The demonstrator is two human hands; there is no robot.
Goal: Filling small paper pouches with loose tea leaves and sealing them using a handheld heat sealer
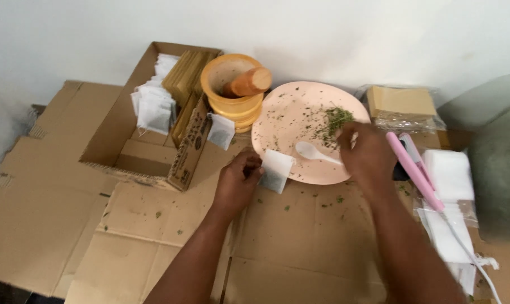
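from the head camera i see my left hand [237, 183] low in the middle, its fingers [254, 168] pinching the corner of a small white tea bag [276, 171]. the bag lies half on the cardboard sheet [153, 242] and half over the near rim of the pink plate [288, 112]. my right hand [368, 153] reaches over the plate's right side, fingers bunched down at the little heap of dried green herbs [336, 120]; i cannot tell whether they have closed on any of it. a white plastic spoon [314, 152] lies on the plate just left of that hand. behind the plate stands a yellow mortar [232, 95] with a wooden pestle [249, 83] leaning in it. left of it an open cardboard box [120, 129] holds a row of filled white bags [153, 107] and brown envelopes [184, 76]. right of my right hand lies a pink sealer [415, 169] with a white cord, beside a stack of empty white bags [449, 174]. green crumbs are scattered on the cardboard near the plate.
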